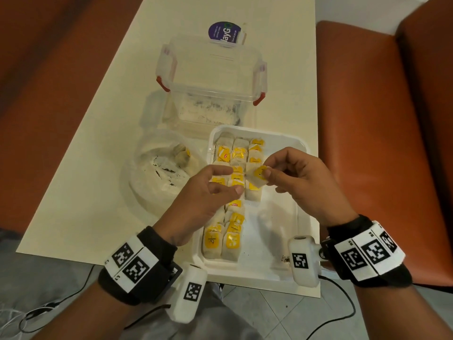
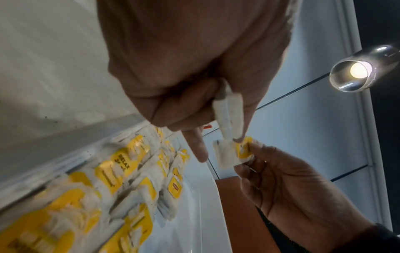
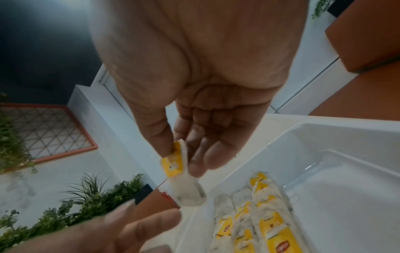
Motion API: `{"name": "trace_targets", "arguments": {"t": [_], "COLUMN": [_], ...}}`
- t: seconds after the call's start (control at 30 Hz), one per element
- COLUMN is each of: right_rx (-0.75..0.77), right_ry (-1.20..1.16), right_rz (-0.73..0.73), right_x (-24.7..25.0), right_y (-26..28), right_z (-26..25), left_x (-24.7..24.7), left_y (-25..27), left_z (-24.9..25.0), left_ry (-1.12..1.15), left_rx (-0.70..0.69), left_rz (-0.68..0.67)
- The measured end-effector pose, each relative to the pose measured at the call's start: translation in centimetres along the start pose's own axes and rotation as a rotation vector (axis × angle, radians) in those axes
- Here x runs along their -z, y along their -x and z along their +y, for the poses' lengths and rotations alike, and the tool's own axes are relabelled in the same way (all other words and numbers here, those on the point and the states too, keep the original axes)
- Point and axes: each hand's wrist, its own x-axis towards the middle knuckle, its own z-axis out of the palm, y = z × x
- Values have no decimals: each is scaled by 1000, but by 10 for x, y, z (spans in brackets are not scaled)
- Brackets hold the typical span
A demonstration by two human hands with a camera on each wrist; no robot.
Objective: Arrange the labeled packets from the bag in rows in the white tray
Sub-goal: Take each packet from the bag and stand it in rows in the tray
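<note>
One packet pinched by its yellow label between my right hand's thumb and fingers, my left hand pinching another packet just beside it, rows of packets in the white tray below both.

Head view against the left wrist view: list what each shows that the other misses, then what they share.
Only the head view shows the clear plastic bag left of the tray and the lidded clear container behind it. Only the left wrist view shows a second packet pinched in the left hand, plus a ceiling lamp. Both show the right hand pinching a yellow-labeled packet above the rows in the white tray.
</note>
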Motion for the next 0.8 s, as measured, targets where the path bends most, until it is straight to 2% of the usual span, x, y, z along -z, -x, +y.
{"name": "trace_targets", "arguments": {"t": [0.1,0.17,0.23,0.27,0.43,0.63,0.8], "right_rx": [-10,-74,-156,-183,-239,-271,-294], "right_ry": [239,425,512,537,633,505,437], "right_rz": [3,-162,-331,-368,-309,-226,-189], "right_x": [-1,-6,-13,-16,-25,-25,-25], "right_y": [-4,-3,-3,-4,-17,-25,-28], "right_z": [16,23,29,32,43,50,55], "left_x": [6,9,11,12,13,14,12], "left_y": [3,5,7,8,11,11,11], "left_z": [6,10,10,11,7,3,3], "left_ry": [-18,-1,40,59,193,201,200], "left_rx": [18,30,55,65,116,60,42], "left_rz": [50,58,52,47,-6,-46,-24]}}
